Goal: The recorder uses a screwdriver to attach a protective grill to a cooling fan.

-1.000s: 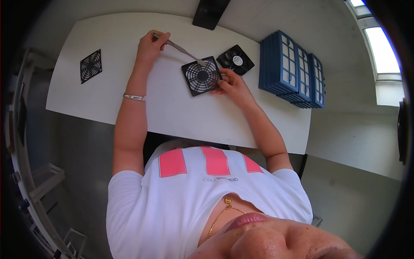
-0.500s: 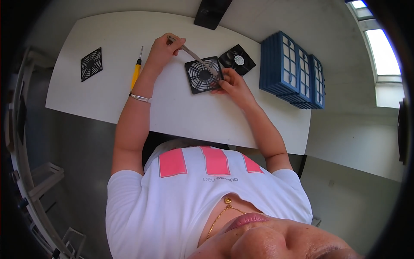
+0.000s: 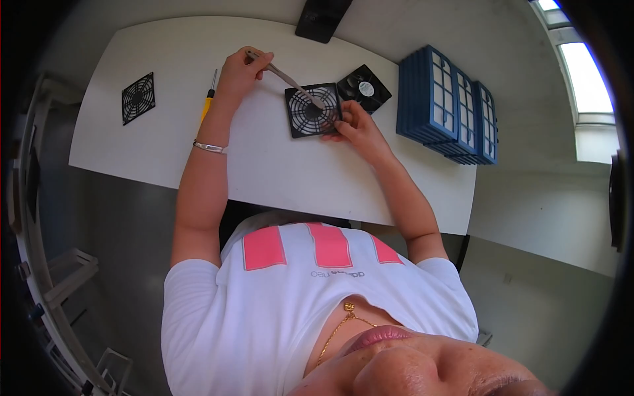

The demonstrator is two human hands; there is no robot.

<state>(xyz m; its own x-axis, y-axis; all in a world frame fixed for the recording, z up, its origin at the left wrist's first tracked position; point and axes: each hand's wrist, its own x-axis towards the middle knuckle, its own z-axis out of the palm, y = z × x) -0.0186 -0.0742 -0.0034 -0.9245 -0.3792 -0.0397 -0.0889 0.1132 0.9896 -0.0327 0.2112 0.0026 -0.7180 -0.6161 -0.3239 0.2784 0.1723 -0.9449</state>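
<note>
My left hand (image 3: pixel 240 76) is closed on the end of a slim grey-brown brush (image 3: pixel 284 76), which slants down to the right. The brush's tip lies over a square black fan grille (image 3: pixel 313 111) with rings around a round centre. At its right edge, my right hand (image 3: pixel 355 129) grips the grille between thumb and fingers, tilted above the white table. A black cooling fan (image 3: pixel 364 90) with a pale round hub label sits just beyond my right hand. Part of the fan is hidden behind the grille.
A second black grille (image 3: pixel 138 98) lies at the table's left. Beside my left wrist is a screwdriver (image 3: pixel 207 105) with a yellow and black handle, partly covered by my forearm. Blue stacked filter frames (image 3: pixel 441 105) stand at right. A dark flat object (image 3: pixel 323 18) is at the back edge.
My left hand has shifted slightly left and away from me. The brush tip has moved left, from the grille's right side toward its centre. The grille has tilted a little.
</note>
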